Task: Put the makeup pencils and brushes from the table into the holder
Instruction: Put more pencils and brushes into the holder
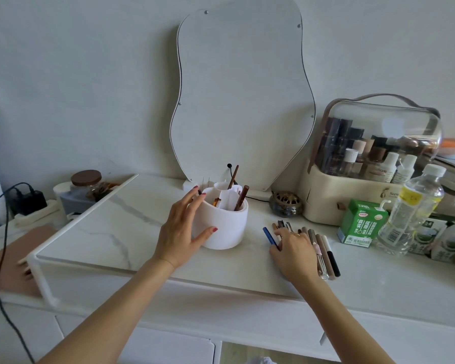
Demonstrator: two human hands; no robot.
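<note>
A white marble-patterned bench is seen below a wavy-edged mirror that leans against the wall. At the right rear a clear-lidded cosmetics case is set, with a green carton and a clear water bottle in front of it. Near the middle of the bench stands the white holder, in which several pencils and brushes are already stood upright. The holder's left side is steadied by the left hand, its fingers spread loosely around the wall. To the right of the holder a row of makeup pencils and brushes lies flat on the bench. These are partly covered by the right hand, and a blue pencil lies at its fingertips; whether it is gripped cannot be told.
</note>
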